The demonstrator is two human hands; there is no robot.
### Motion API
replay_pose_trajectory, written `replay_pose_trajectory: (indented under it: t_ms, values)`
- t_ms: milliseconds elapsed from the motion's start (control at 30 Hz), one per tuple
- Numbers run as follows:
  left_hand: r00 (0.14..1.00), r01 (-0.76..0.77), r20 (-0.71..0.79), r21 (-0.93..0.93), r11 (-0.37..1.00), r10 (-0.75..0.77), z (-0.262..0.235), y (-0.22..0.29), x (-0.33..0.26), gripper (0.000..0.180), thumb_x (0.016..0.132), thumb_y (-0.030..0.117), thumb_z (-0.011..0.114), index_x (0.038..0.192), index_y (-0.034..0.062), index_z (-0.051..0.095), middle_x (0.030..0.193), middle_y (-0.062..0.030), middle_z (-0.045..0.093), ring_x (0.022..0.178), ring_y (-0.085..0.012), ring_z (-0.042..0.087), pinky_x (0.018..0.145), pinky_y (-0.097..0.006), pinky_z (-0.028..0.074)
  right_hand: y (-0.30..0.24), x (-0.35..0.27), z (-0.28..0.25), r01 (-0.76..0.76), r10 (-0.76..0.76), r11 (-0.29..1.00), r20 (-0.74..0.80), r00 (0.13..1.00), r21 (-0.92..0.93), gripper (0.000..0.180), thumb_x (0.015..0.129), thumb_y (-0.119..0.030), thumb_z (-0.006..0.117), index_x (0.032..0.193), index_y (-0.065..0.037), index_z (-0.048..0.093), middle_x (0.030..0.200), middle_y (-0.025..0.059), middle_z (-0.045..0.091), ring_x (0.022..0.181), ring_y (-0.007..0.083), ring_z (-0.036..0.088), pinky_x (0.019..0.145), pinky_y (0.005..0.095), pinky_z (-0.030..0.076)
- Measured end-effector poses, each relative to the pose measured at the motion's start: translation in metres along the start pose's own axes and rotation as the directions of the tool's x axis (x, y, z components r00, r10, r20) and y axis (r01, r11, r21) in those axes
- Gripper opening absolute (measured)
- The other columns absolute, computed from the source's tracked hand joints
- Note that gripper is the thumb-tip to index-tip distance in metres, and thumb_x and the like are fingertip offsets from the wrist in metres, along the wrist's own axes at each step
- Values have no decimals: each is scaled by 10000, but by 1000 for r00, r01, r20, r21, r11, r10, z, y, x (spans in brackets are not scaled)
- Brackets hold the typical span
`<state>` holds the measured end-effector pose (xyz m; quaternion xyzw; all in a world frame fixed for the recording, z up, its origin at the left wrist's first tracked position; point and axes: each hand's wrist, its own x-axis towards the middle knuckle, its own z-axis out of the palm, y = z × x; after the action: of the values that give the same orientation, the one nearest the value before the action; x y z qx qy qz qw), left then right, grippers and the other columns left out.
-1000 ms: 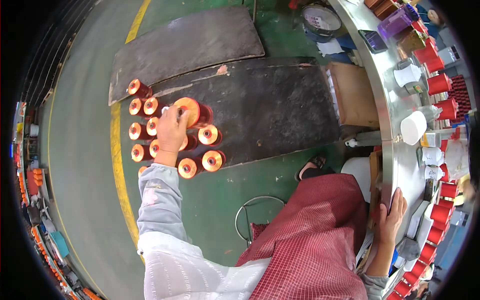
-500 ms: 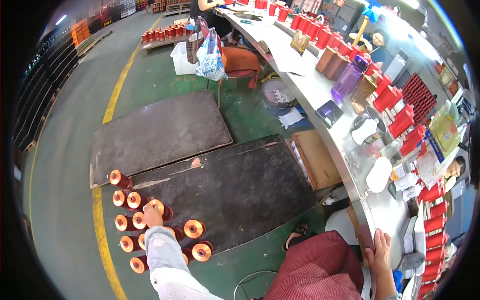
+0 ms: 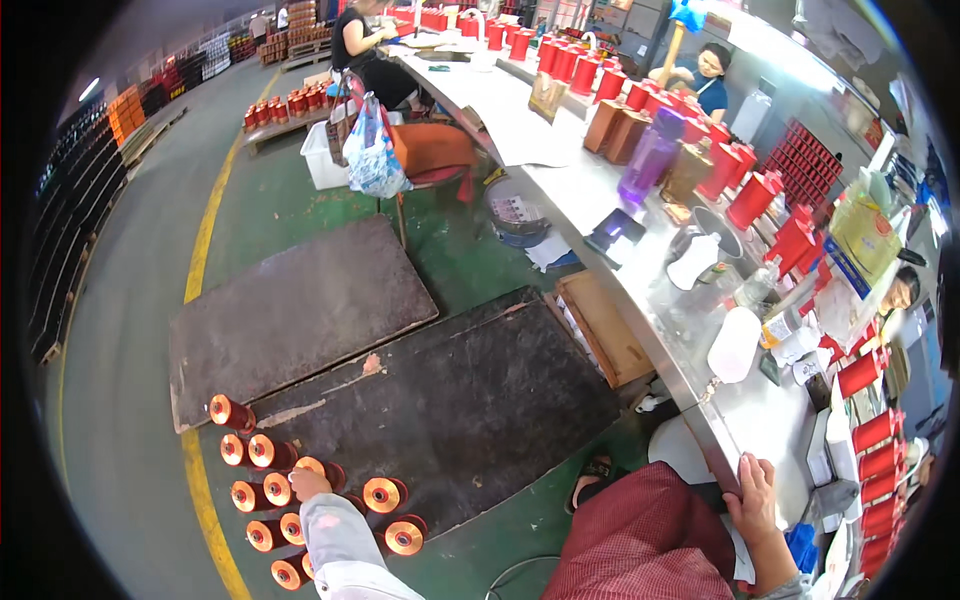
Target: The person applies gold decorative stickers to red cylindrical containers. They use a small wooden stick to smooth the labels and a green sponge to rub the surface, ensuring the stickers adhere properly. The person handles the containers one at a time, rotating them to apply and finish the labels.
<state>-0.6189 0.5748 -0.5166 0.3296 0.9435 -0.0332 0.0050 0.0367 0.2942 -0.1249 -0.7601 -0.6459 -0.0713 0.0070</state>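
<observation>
Down at the lower left, my left hand [image 3: 309,484] is closed at the top of a spool of copper wire [image 3: 331,470]; its fingertips are partly hidden. Several more copper wire spools stand close around it, among them one at the corner [image 3: 231,412] and one to the right [image 3: 384,494]. My sleeve covers part of the group. They stand on and beside a dark board [image 3: 450,390] on the floor. At the right, my right hand [image 3: 757,503] lies on the edge of the metal worktable [image 3: 770,420], fingers stretched out and holding nothing.
A second board [image 3: 300,300] lies farther off. Red spools [image 3: 755,200], a purple bottle [image 3: 652,155] and a white bottle [image 3: 735,345] line the worktable. Beyond stand a chair with an orange cover [image 3: 430,150] and a white bin [image 3: 324,155]. Other people sit along the table.
The view has shifted, showing more of the far end of the room. My left hand stays at the same spool, and my right hand keeps to the table edge.
</observation>
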Motion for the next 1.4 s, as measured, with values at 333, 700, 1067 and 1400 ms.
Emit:
replay_pose_trajectory:
  t_ms: [333,700,1067,1400]
  values:
    - [653,-689,-395,-664,290,646,-106,150,-206,534,847,91,632,1339,-23,457,1320,-241,497,1197,-371,476,1011,-459,374,-6,12,2,-85,82,991,40,996,106,561,815,-243,690,1299,-58,473,1352,138,484,1239,341,454,866,503,464]
    - [-117,-310,-709,-640,-703,696,-361,179,-589,286,955,37,498,1225,-53,518,1130,-129,574,1038,-206,549,950,-346,434,181,-94,-145,-189,366,890,-404,838,416,348,739,77,588,1063,-42,630,1185,178,554,1120,363,554,907,439,474]
    - [-297,-499,-424,-695,-518,855,-357,182,-658,231,922,97,565,1113,-27,602,1072,-172,618,927,-285,603,813,-371,500,557,-3,-87,-582,591,786,-529,609,209,209,880,-124,560,1061,-75,653,1046,216,593,994,411,583,865,480,483]
    - [-141,-377,-382,-832,-406,913,-345,180,-666,153,942,46,504,1025,-49,589,968,-106,582,716,-139,588,661,-262,502,569,-29,-74,-592,655,738,-552,516,324,223,833,-231,684,900,-26,629,926,189,614,931,382,613,833,464,491]
